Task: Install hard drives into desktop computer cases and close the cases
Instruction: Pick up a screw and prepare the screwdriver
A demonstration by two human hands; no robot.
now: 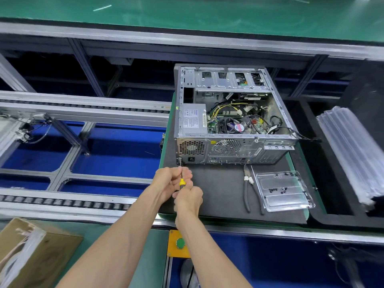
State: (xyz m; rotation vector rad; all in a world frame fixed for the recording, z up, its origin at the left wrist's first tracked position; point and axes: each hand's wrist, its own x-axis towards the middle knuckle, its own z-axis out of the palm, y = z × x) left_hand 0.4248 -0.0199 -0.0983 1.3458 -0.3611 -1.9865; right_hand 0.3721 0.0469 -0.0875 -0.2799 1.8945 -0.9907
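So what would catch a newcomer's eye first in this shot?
The open grey metal computer case lying on the dark mat, its fan and wiring exposed. In front of it, both hands, left and right, grip a yellow-handled screwdriver aimed at its near left corner.

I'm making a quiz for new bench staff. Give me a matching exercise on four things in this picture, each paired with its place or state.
Things:
1. screwdriver
2. pliers
3. computer case
4. green button

Places or states:
A. on a yellow plate at the bench's near edge
B. held by both hands
C. lying on the dark mat beside a clear tray
D. side open, insides showing

Pairs: 1-B, 2-C, 3-D, 4-A
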